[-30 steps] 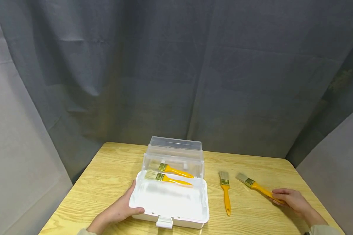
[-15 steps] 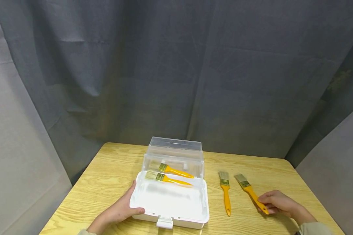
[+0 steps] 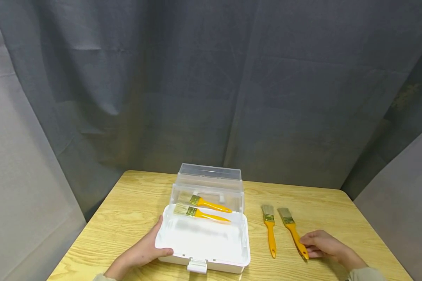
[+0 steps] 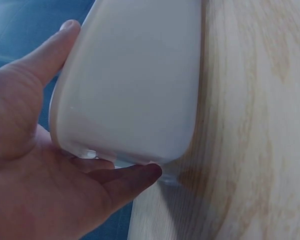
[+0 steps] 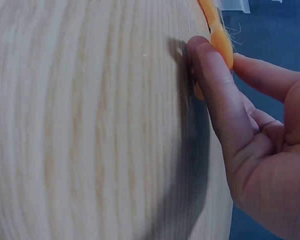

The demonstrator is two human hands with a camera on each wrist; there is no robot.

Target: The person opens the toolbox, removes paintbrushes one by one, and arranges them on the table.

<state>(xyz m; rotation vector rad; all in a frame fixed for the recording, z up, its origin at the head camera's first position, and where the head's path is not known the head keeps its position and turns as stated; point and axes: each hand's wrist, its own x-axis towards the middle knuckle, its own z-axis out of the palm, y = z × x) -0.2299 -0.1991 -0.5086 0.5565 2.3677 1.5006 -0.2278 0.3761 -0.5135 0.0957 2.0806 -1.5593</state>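
A white plastic storage box (image 3: 227,267) stands on the table with its clear lid (image 3: 211,171) swung back. My left hand (image 3: 144,246) grips the box's left end, thumb at the front corner and fingers round the side. In the right wrist view, the thumb and fingers of my right hand (image 5: 255,135) pinch the end of a yellow paintbrush handle (image 5: 221,46). That paintbrush (image 3: 292,230) points its bristles away from me. Just left of it lies a second paintbrush (image 3: 269,230). Two more paintbrushes (image 3: 212,216) lie side by side toward the back of the box.
The wooden table (image 3: 109,218) runs back to a dark grey curtain (image 3: 267,117). Lighter grey panels stand on both sides. A white latch (image 3: 197,266) hangs on the front of the box.
My right hand has moved left with the paintbrush, turning it from a slant to nearly parallel with the one beside it. The left hand and box have stayed put.
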